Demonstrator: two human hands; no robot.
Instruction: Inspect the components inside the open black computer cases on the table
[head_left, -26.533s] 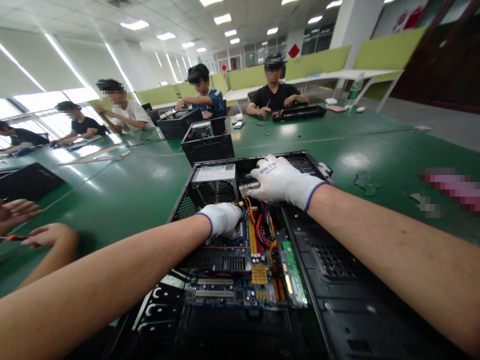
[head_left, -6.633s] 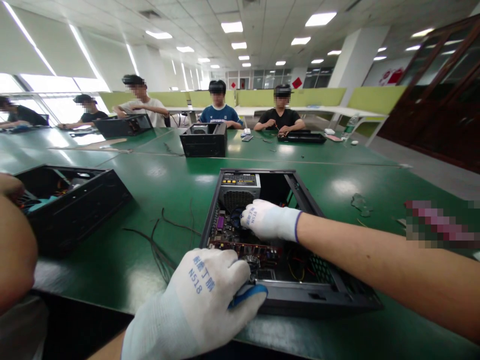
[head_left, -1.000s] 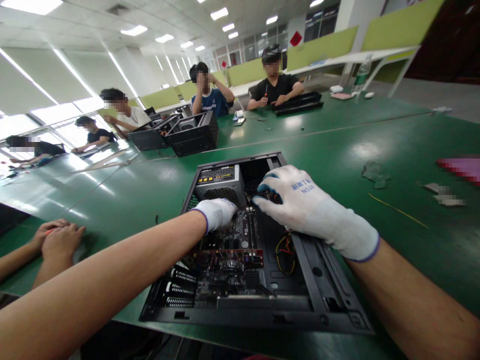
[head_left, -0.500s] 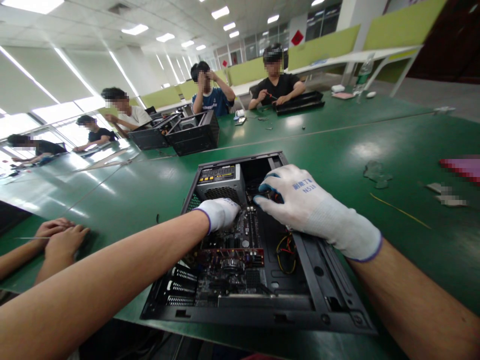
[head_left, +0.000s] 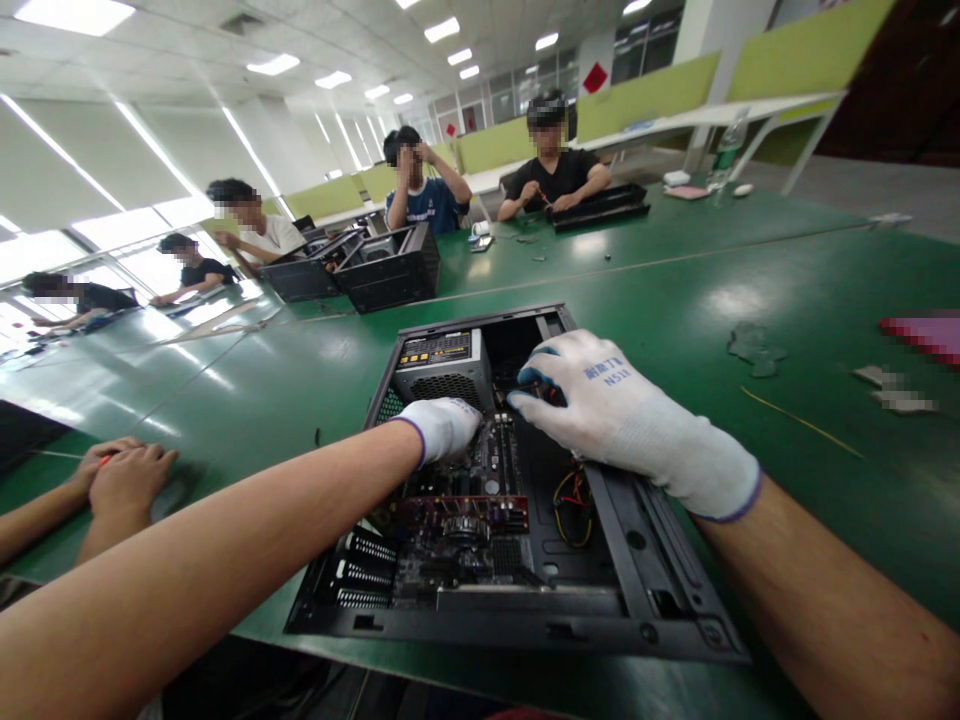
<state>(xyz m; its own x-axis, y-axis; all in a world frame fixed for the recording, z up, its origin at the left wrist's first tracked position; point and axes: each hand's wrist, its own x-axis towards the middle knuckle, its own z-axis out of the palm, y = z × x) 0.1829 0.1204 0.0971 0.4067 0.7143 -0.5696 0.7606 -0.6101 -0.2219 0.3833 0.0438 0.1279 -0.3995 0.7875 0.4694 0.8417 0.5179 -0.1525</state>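
Observation:
An open black computer case (head_left: 637,545) lies before me, its inside facing up. In a white glove, my left hand (head_left: 444,428) is closed and reaches down to the motherboard (head_left: 491,455), just below the power supply (head_left: 441,365); its fingertips and whatever they hold are hidden. My right hand (head_left: 581,390), gloved white with blue fingertips, is curled over the case's right side. Dark and reddish cables (head_left: 555,396) show between its thumb and fingers. A red circuit card (head_left: 465,513) sits across the board. Yellow and red wires (head_left: 574,505) loop below my right hand.
On the green table (head_left: 750,270), a yellow cable tie (head_left: 799,420) and a crumpled clear plastic piece (head_left: 754,348) lie to the right. A co-worker's hands (head_left: 127,480) rest at left. Other people sit behind more computer cases (head_left: 390,268).
My hands hold nearly the same places in the case. The view has shifted very slightly. At left, the co-worker's hands have moved a little, and an orange spot now shows between them.

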